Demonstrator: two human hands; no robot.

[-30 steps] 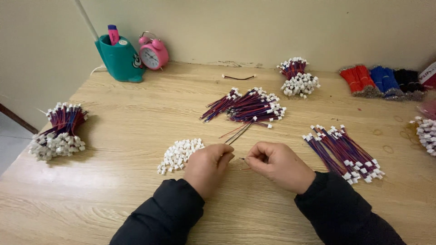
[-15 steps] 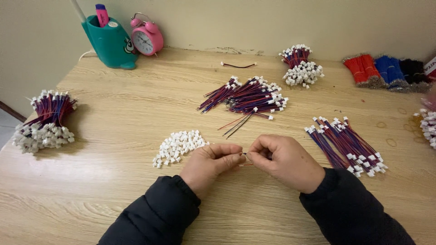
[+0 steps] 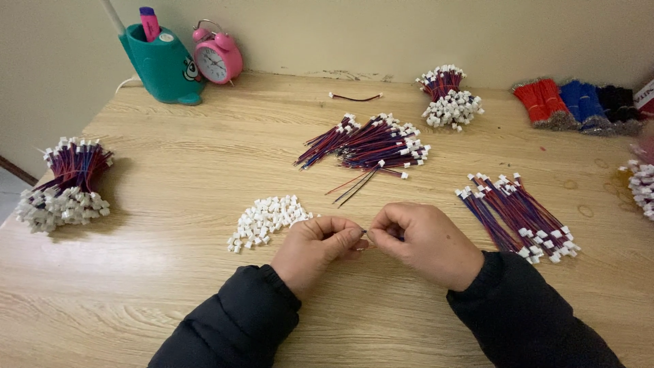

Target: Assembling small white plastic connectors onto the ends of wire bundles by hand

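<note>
At the far left of the wooden table (image 3: 170, 177) lies a tied bundle of red-and-blue wires (image 3: 67, 182) with white connector ends. Behind it stand a teal pen holder (image 3: 163, 65) and a pink alarm clock (image 3: 218, 60). Nearer the middle, a small heap of loose white connector housings (image 3: 266, 219) sits just left of the hands.

The left hand (image 3: 317, 249) is curled, thumb and fingertips pinched together on something tiny; whether it is a housing cannot be told. The right hand (image 3: 426, 242) meets it fingertip to fingertip, also closed in a pinch, holding the end of a thin wire (image 3: 366, 232) that barely shows between them. Over the last second the hands have stayed together low in the middle of the table, so the joining work looks unfinished rather than just released.

Beyond them spreads a fan of wire leads (image 3: 371, 143); right of the hands lies a neat row of finished leads (image 3: 521, 215), and further right coloured wire bundles (image 3: 579, 105).
</note>
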